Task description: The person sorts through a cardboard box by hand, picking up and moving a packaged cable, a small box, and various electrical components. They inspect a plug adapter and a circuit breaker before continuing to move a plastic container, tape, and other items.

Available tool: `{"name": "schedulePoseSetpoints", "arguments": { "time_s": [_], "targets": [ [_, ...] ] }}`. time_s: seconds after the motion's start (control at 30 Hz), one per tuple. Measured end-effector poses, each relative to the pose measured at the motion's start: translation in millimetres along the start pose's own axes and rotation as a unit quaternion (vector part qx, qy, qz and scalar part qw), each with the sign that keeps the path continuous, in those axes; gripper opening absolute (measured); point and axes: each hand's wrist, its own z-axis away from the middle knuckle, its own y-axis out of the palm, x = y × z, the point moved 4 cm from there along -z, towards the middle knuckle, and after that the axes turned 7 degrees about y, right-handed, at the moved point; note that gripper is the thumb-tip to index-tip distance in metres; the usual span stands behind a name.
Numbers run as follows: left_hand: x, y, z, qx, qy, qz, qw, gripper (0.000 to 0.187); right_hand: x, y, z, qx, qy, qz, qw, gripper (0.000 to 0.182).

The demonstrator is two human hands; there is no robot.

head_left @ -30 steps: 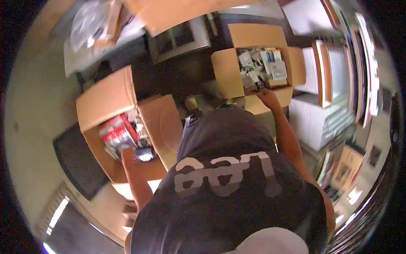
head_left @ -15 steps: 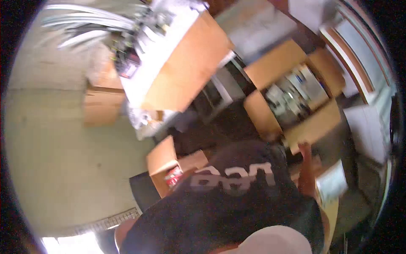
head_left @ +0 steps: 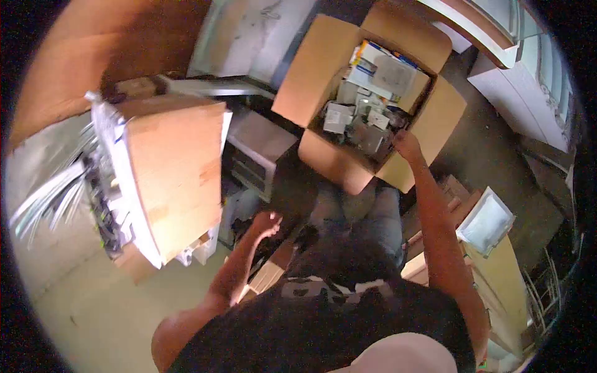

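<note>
My right hand (head_left: 407, 145) reaches over the near right edge of a large open cardboard box (head_left: 336, 163), its fingers bent at the contents. What they grip, if anything, is too dark to make out. Inside the box lie small white packets (head_left: 339, 117), dark pieces and a flat white and yellow package (head_left: 392, 73). My left hand (head_left: 267, 224) hangs apart to the left of my legs, fingers loosely curled with gaps between them and nothing held.
At left stands a table with a brown side panel (head_left: 177, 174), loaded with metal strips (head_left: 53, 193). A grey cabinet (head_left: 258, 140) sits beside it. A plastic-wrapped white package (head_left: 486, 221) lies on the right, and white boxes (head_left: 522, 99) stand at the upper right.
The view has swung toward the large box. My right hand has moved from near its outer flap to its contents, and my left hand has come into sight.
</note>
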Motion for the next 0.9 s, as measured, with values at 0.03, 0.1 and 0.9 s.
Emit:
{"name": "schedulePoseSetpoints", "arguments": {
  "time_s": [0.03,0.1,0.9],
  "targets": [
    [-29,-16,-44,-0.029,0.042,-0.042,0.998,0.017,-3,1,-12,-0.033,-0.014,0.002,0.999,0.028],
    [-90,-38,-129,-0.082,0.112,-0.111,0.984,0.017,-2,-14,-34,-0.052,0.033,-0.01,0.998,0.029],
    [-397,12,-492,0.1,0.198,0.512,0.83,0.077,-82,-15,-260,-0.021,0.109,0.12,0.987,0.046]
  ]
}}
